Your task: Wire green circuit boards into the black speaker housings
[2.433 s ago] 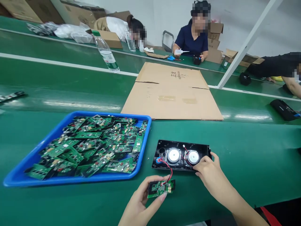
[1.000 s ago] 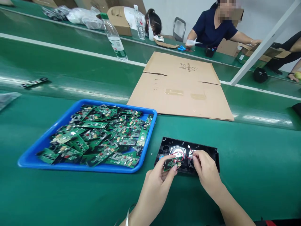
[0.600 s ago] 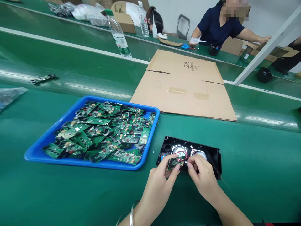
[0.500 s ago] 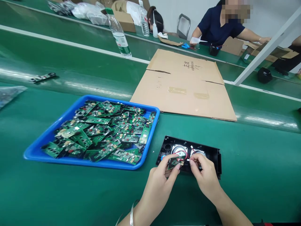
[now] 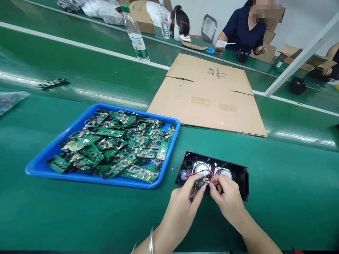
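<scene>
My left hand [image 5: 182, 195] pinches a small green circuit board [image 5: 200, 182] between thumb and fingers. Close against the board's right end, my right hand [image 5: 227, 195] has its thumb and forefinger pinched at a small wire connector, largely covered by the fingertips. Both hands are over the near side of a black speaker housing [image 5: 239, 180], which lies open on the green bench. Two round speakers [image 5: 201, 168] sit inside it. Red and black wires [image 5: 194, 173] run from a blue-and-red round part [image 5: 184, 176] at its left toward the board.
A blue tray [image 5: 169, 158] heaped with circuit boards stands left of the housing. Behind lies a flat cardboard sheet [image 5: 212, 88]. Farther back are a water bottle [image 5: 136, 38], a lone board [image 5: 51, 83] and a slanted white post [image 5: 302, 53]. Co-workers sit across the bench.
My right hand has moved left, bringing its fingertips up to the board in my left hand. The board has shifted slightly right and turned. Across the bench, a co-worker's arm has drawn in.
</scene>
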Tool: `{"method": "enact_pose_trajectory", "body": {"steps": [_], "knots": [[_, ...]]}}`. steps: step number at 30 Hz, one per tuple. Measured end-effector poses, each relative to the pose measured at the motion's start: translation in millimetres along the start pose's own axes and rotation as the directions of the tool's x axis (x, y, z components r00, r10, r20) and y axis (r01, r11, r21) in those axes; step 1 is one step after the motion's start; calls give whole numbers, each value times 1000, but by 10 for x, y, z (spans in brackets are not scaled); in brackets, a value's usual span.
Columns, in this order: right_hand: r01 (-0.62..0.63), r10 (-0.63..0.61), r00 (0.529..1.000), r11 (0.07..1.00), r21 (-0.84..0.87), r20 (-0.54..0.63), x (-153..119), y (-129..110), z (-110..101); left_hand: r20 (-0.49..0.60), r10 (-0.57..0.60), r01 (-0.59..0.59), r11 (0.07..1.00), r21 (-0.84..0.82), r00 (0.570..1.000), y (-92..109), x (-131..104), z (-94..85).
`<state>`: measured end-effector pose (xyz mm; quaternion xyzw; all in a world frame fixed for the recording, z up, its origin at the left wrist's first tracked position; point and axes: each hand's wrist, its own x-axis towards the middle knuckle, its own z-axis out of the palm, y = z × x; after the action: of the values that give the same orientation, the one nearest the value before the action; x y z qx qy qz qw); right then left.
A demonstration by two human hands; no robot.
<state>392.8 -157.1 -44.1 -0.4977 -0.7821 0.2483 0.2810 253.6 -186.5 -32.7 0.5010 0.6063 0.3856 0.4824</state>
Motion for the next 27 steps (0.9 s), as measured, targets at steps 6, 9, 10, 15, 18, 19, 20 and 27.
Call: {"method": "enact_pose_trajectory", "body": {"steps": [6, 9, 10, 15, 18, 19, 20, 27], "knots": [[104, -102, 994, 994, -40, 46, -3, -1, -29, 22, 83, -84, 996, 25, 996, -30, 28, -28], [120, -122, 990, 992, 31, 65, 0, 6, -54, 98, 57, -56, 998, -12, 994, -8, 66, -100], [103, -106, 992, 994, 48, 68, 3, 9, -56, 116, 60, -60, 998, -3, 991, 3, 77, -124], [116, -118, 987, 993, 27, 106, 17, 18, -44, 151, 159, -173, 982, 79, 976, 47, 95, -182], [117, -119, 990, 993, 36, 80, 8, 22, -45, 152, 174, -188, 979, 85, 973, 63, 78, -160], [106, -109, 992, 993, 46, 71, 4, 24, -49, 143, 157, -169, 983, 74, 977, 67, 71, -150], [86, -90, 994, 995, 59, 59, 2, 29, -54, 126, 129, -137, 989, 54, 984, 69, 63, -141], [-49, 54, 984, 998, 38, -172, 105, 92, -90, -30, -97, 90, 981, -174, 995, 60, 51, -138]]}}
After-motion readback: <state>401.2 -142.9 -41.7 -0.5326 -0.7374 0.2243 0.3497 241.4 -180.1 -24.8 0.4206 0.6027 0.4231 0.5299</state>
